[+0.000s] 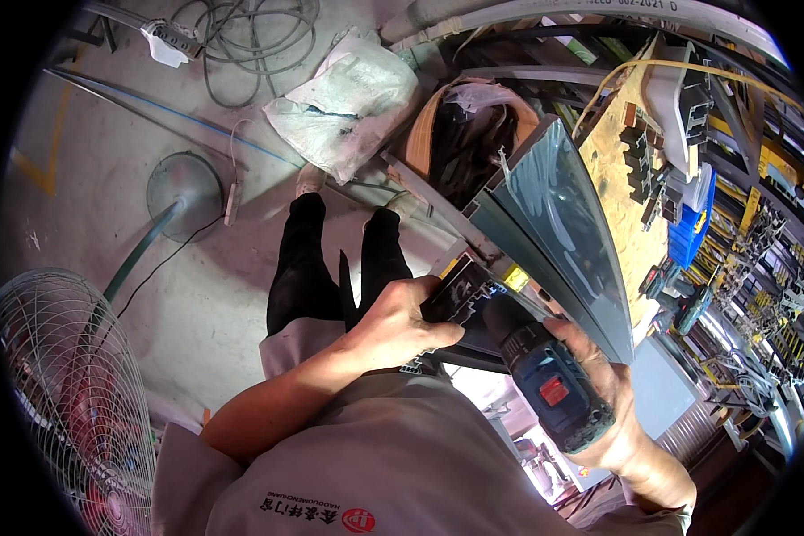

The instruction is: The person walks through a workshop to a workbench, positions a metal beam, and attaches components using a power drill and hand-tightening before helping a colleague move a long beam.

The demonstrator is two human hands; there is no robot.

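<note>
Gripping a dark metal profile (460,290) in the left hand (393,314), with thumb and fingers set against opposite sides near the jagged, ridged cut end, just ahead of the waist. Grasping a dark cordless drill (556,393) with a red patch in the right hand (611,384), curled around the tool's right flank, the handle hidden beneath. Aiming the black chuck (515,329) toward the profile's end, very near it; cannot tell from above whether touching.

Tight on the right: running close past the drill, the long edges of a grey profile (567,219) in wrinkled clear film, with little room left beside the right hand. Beyond that, a wooden board (606,170) bearing small dark profile pieces (639,161), then a blue bin (688,237) and other power tools (690,310).

Ahead, a brown round-mouthed container (420,143) filled with dark lengths, and beside it a whitish sack (366,89) on the concrete floor (228,295), near the feet. Roomier on the left: a broad stretch of floor between the legs and a wire-caged fan (80,375), broken by a round base (196,183) and a thin dark cable (154,279)
</note>
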